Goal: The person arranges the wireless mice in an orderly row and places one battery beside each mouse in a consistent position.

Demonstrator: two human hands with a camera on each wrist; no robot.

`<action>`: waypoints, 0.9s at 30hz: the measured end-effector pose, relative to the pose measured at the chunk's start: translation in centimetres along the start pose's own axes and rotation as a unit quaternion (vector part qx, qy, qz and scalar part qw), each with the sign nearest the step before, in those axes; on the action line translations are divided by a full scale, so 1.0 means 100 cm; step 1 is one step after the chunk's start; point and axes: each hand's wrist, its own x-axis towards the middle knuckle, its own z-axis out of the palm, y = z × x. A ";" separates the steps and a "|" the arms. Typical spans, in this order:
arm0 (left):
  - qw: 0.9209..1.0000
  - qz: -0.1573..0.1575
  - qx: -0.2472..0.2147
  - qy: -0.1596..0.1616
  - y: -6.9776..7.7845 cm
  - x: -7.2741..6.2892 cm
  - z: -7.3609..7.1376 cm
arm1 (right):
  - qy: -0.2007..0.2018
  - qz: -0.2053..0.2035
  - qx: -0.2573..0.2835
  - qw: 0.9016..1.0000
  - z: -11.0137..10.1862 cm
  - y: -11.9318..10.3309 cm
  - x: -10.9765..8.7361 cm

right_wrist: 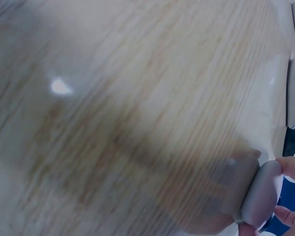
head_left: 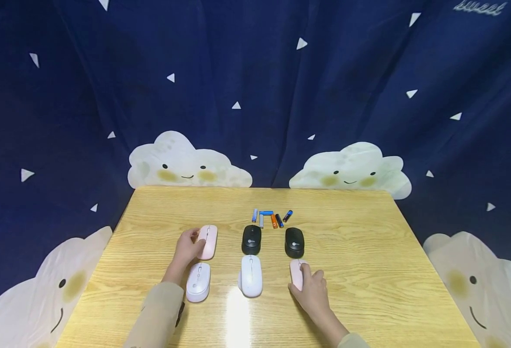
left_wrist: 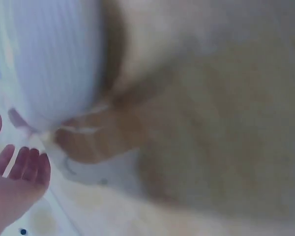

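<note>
One pink mouse (head_left: 211,243) is gripped by the left hand (head_left: 188,248), a second pink mouse (head_left: 296,274) by the right hand (head_left: 314,291); both probably light, stiff, slightly slippery: grasp across the sides.

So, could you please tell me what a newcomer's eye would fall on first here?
Probably the navy backdrop with smiling clouds, behind the table. Next, six mice on it, the left hand at the far-left pink mouse, the right hand gripping the near-right pink mouse. Then, beyond the black mice, colourful batteries.

Head view from above, facing forward and down, wrist views close, low, all sharing the table (head_left: 360,232)
</note>
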 end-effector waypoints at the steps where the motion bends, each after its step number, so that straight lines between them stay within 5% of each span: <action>1: 1.000 0.008 0.015 0.004 0.005 0.002 0.001 | -0.001 0.000 0.000 1.000 0.000 0.000 0.000; 9: 0.986 0.085 0.144 -0.013 0.045 0.020 0.022 | 0.006 -0.004 0.005 1.000 0.000 -0.001 -0.001; 19: 0.938 0.148 0.310 -0.038 0.080 0.052 0.063 | -0.001 0.002 0.009 1.000 0.000 0.000 -0.001; 27: 0.906 0.147 0.380 -0.110 0.102 0.063 0.087 | -0.002 0.006 0.011 1.000 -0.002 -0.001 -0.002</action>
